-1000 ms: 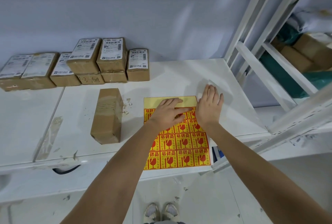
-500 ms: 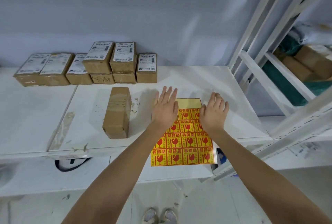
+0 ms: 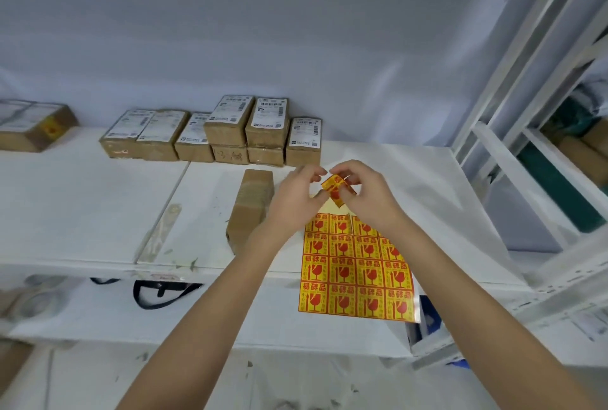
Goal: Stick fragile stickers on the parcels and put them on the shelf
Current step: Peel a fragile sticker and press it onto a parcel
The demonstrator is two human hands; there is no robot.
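Right now both hands are holding one peeled fragile sticker (image 3: 337, 191) up in the air above the top edge of the sticker sheet (image 3: 357, 273), which is lying flat on the desk (image 3: 98, 212). The left hand (image 3: 296, 202) is pinching the sticker's left side between thumb and fingers (image 3: 311, 172), and the right hand (image 3: 365, 195) is gripping its right side with curled fingers, so both are closed on the sticker and neither is free. The sticker is looking creased or folded between them, tilted with one corner pointing down.

To do this step well, I judge the person should be keeping the adhesive face off their skin, flattening the sticker by easing the two hands apart, and holding only its edges. The plain brown parcel (image 3: 251, 209) is lying just left of the left wrist, close to the sheet, and seems the likely target: one edge laid down first, then smoothed across, should be avoiding wrinkles. The stacked labelled parcels (image 3: 230, 133) are waiting along the wall behind, and the white shelf (image 3: 513, 159) is standing to the right.
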